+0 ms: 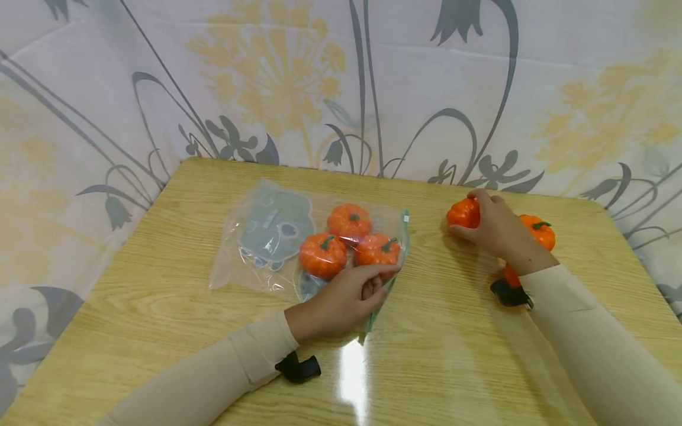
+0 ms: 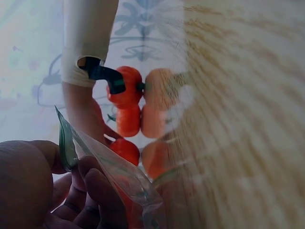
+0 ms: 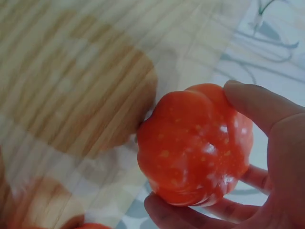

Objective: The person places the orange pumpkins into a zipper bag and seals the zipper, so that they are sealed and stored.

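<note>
Near the far edge of the table (image 1: 160, 307), right of the middle, an orange pumpkin (image 1: 462, 213) sits in my right hand (image 1: 498, 228), thumb on one side, curled fingers on the other. I can't tell whether it is off the wood. Its skin looks slick, so I'd judge a spread, even grip better than a hard squeeze.

Just left of it is the green zip edge (image 1: 405, 236) of a clear bag (image 1: 226, 260), pinched between thumb and fingers of my left hand (image 1: 341, 302). A light, steady pinch should do; tugging could shift the three pumpkins (image 1: 322, 255) that seem to lie inside.

My right forearm (image 1: 581, 319) crowds two more: one pumpkin (image 1: 538, 232) beyond it, and another pumpkin (image 1: 512, 277) half hidden behind the wrist, by a black strap (image 1: 508, 294). A careless sweep might knock those. Behind everything hangs a flowered cloth (image 1: 394, 77).
</note>
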The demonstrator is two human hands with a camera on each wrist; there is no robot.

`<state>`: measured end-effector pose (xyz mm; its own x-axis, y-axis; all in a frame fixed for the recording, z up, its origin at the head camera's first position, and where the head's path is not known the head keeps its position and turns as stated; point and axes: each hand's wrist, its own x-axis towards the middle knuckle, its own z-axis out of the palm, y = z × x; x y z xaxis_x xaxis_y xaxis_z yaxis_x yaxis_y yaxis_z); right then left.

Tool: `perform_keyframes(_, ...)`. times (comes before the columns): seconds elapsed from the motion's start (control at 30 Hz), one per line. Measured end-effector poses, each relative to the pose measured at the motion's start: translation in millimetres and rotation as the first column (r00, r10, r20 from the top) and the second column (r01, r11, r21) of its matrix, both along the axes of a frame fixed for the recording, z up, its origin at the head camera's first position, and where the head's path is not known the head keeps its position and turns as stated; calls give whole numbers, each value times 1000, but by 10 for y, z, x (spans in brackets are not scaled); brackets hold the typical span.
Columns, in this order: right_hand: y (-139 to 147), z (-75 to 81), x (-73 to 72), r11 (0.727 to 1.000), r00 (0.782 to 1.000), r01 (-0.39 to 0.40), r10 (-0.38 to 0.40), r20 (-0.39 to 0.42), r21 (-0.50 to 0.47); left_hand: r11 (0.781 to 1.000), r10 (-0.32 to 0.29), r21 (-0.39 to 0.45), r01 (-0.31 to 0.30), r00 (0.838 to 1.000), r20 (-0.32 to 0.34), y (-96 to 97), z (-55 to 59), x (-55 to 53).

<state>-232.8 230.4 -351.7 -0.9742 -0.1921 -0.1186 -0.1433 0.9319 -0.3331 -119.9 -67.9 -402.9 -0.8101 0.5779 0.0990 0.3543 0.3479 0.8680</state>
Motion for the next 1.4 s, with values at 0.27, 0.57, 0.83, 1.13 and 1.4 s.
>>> perform_keyframes(0.27,-171,50,238,999,999,-5,3,-32,-51,1000,1,14,-1,1000,-4,1,27,10)
perform_keyframes(0.57,-329,50,496,991,996,-43,33,-83,-125,1000,8,8,-8,1000,-17,-3,27,25)
perform_keyframes(0.83,-432,1,692,972,992,-74,49,-115,-221,1000,6,23,-6,1000,-29,12,19,24)
perform_keyframes(1.13,-484,-158,802,916,990,-108,61,-131,-385,999,12,31,-11,1000,-23,45,10,16)
perform_keyframes(1.4,-507,-217,793,882,996,-84,67,-53,-464,999,27,44,-27,1000,-1,26,7,21)
